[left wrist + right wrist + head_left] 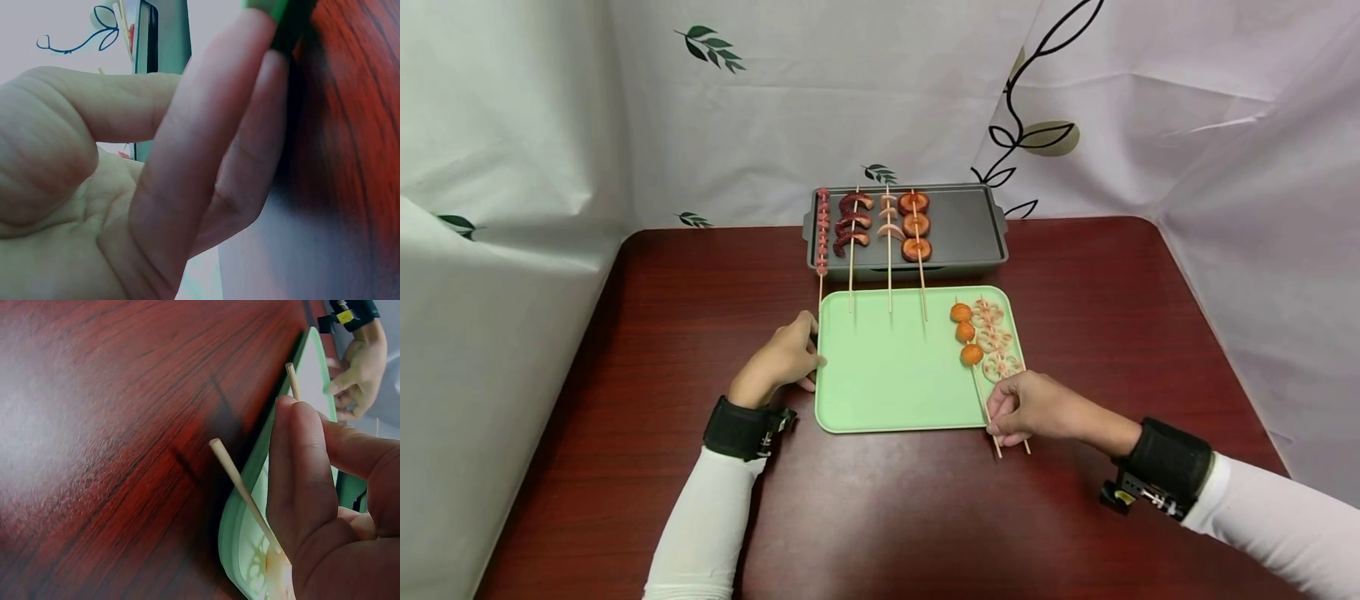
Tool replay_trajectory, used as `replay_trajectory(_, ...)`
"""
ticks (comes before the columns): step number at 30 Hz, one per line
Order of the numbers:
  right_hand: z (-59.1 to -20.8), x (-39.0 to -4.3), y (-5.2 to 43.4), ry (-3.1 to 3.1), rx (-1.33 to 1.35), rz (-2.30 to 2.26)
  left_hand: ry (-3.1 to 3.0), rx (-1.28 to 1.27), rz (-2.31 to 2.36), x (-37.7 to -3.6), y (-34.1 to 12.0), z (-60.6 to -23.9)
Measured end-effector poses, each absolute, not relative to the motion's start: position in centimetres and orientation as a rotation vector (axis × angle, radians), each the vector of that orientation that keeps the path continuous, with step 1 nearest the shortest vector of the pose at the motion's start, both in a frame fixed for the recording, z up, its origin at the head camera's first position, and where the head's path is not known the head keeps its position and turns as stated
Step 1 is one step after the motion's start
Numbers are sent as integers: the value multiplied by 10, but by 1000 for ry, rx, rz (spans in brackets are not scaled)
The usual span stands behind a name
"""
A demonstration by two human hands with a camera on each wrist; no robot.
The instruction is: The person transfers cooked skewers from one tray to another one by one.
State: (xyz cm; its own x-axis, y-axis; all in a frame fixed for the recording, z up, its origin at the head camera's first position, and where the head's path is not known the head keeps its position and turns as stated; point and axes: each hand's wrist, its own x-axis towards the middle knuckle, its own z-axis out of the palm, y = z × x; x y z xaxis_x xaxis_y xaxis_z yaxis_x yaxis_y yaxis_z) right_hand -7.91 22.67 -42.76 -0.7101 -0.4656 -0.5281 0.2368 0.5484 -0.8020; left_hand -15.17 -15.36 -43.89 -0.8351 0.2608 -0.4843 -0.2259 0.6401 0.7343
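Observation:
My right hand [1030, 406] pinches the bare lower stick of a skewer with orange balls [972, 354], over the front right corner of a light green tray [887, 367]. Beside it on the tray lies a skewer of lotus root slices [1002, 366]; its stick end [231, 465] sticks out past the rim in the right wrist view. At the tray's left edge my left hand [784, 354] grips the rim, thumb on top. In the left wrist view its fingers [200, 125] reach the green edge.
Behind the tray stands a dark grey grill pan [964, 225]. Across its left part lie skewers of pink pieces [822, 233], octopus tentacles [853, 222], pale curved pieces [890, 230] and round brown slices [916, 225], sticks pointing forward. A patterned white cloth [910, 100] hangs behind the red-brown table [880, 517].

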Motion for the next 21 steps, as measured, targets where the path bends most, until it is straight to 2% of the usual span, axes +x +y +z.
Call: replay_trajectory(21, -427, -81, 219, 2108, -191, -1048, 2285, 22, 1155, -151, -154, -438)
